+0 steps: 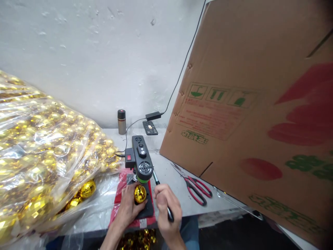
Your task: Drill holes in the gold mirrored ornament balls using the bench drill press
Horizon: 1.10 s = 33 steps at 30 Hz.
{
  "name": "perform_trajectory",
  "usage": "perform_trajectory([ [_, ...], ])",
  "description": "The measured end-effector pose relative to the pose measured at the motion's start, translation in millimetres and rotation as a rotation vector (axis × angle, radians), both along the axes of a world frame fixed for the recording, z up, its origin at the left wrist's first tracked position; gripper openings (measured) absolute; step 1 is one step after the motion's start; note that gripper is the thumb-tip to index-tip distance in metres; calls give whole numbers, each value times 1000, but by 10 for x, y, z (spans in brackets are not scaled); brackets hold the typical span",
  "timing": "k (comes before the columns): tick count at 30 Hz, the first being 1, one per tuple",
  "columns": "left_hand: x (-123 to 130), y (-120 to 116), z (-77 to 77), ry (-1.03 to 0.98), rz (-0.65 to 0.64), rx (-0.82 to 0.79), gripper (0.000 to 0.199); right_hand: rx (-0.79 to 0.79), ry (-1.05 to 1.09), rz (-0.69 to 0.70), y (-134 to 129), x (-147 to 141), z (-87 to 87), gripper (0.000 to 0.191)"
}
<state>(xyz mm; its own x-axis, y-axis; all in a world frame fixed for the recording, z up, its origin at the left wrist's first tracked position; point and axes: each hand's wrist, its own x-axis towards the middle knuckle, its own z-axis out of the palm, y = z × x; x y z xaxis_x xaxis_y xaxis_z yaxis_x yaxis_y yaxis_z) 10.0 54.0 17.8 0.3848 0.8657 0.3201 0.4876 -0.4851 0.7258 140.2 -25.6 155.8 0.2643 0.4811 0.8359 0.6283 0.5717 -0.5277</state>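
Note:
My left hand (129,205) is closed around a gold mirrored ball (140,194), under the head of a small black bench press (142,158). The ball sits over the machine's dark base, and whether it touches the head above I cannot tell. With its fingers wrapped round the black grip, my right hand (168,208) holds the machine's lever (156,177). A red switch shows on the machine's left side. Red plastic sheeting (117,203) lies beneath the base.
A clear bag (59,139) of gold balls fills the left side. Red-handled scissors (197,189) lie to the right, beside a large cardboard box (234,114). At the back are a flask (121,122), a phone (150,127) and a power adapter (153,116) with its cable.

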Motion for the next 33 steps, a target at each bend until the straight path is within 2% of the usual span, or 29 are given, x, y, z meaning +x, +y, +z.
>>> perform_trajectory([
  [2,-34,-98,-48,-3,7,32,52,-36,54,41,3,-4,219,27],
  [4,-132,-242,-116,14,12,109,57,-29,54,57,9,-3,330,27],
  [7,-413,-420,-139,92,7,275,63,-18,12,52,-2,6,286,26],
  [9,-646,-423,-35,183,90,366,49,-26,-7,52,-22,13,185,26],
  [11,-860,-312,153,300,286,427,34,-27,-12,55,-39,19,89,27],
  [13,-1018,-131,356,429,521,420,35,-19,-8,58,-47,21,26,27],
  [14,-1073,-38,438,499,598,395,37,-15,-5,60,-47,20,8,27],
  [17,-1162,177,551,683,690,324,39,-13,6,58,-39,14,-10,28],
  [20,-1212,277,509,746,676,279,39,-14,12,54,-37,7,-4,28],
  [23,-1263,337,460,558,637,244,39,-11,5,55,-45,5,2,28],
  [26,-1247,376,456,84,568,116,47,-13,9,60,-48,3,15,28],
  [28,-1155,359,444,-267,514,-85,61,-13,16,62,-44,0,39,29],
  [30,-1003,296,398,-527,455,-328,72,-5,22,56,-35,-4,79,29],
  [33,-731,148,282,-663,376,-567,78,-1,19,48,-21,0,153,29],
])
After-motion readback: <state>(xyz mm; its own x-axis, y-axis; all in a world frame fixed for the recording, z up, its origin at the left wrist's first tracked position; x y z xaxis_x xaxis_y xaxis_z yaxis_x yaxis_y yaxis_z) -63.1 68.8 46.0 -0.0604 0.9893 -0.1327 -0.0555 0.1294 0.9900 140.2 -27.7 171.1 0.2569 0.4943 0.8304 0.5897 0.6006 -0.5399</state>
